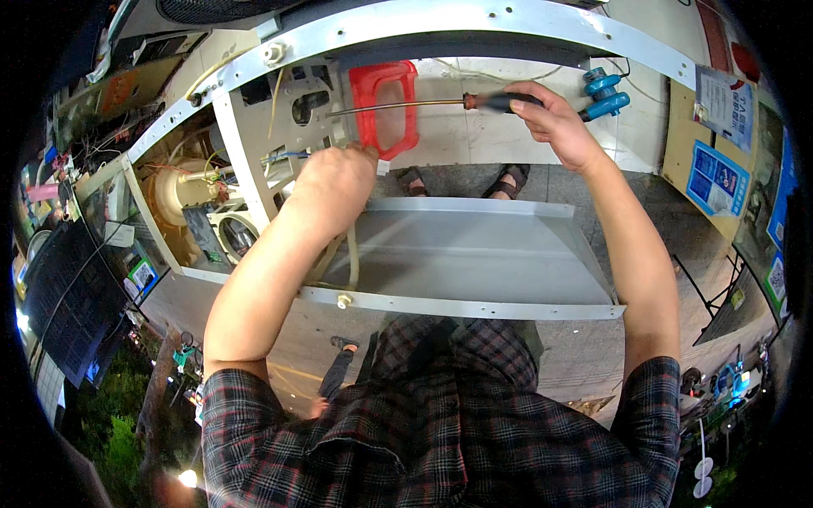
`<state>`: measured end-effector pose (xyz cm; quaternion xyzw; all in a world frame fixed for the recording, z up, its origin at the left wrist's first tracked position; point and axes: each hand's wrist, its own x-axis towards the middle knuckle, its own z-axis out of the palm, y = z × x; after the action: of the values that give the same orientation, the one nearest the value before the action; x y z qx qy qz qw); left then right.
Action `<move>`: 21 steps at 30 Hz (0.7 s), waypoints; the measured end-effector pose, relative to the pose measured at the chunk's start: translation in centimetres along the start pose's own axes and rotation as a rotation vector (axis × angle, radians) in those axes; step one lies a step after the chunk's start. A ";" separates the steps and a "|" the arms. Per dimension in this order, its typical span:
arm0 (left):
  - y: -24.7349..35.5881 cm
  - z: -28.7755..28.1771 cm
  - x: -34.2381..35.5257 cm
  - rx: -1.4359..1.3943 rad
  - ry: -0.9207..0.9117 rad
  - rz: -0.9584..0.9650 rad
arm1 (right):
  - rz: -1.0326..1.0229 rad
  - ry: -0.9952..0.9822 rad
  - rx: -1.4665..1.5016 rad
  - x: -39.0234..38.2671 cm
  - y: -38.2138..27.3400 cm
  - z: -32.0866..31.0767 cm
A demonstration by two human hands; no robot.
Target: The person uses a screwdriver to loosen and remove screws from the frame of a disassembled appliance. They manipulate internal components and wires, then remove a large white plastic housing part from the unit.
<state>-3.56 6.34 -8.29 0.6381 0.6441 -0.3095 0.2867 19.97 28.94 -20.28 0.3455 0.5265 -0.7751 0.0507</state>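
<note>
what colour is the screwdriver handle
The screwdriver handle is mostly black, with a reddish end toward the shaft; head view.

Screwdriver (436, 104) and opened machine (474, 254) suggest a workshop.

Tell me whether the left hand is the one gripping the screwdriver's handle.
No, the right hand grips the screwdriver by its dark handle.

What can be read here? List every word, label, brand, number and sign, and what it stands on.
I leave wording uncopied; these bear print:
Pale sheet, upper right: large lettering.
Blue poster on the tan board: lettering, the smallest too small to read.
Left code label and right code label: square codes, small print unreadable.
Screwdriver: none readable, its handle is blurred.
</note>
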 end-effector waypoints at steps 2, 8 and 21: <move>-0.2 0.7 -0.2 -0.106 0.130 0.002 | -0.039 0.026 -0.053 -0.3 -0.6 0.2; 0.5 -1.2 0.2 -0.330 0.212 -0.174 | -0.167 0.199 0.087 -2.6 -1.3 -0.6; 0.2 -1.0 0.8 -0.246 0.050 -0.266 | -0.226 0.202 -0.164 -4.8 -0.6 1.4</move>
<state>-3.35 7.61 -8.30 0.5148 0.7629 -0.2474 0.3029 22.63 26.60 -16.71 0.3548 0.6259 -0.6918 -0.0619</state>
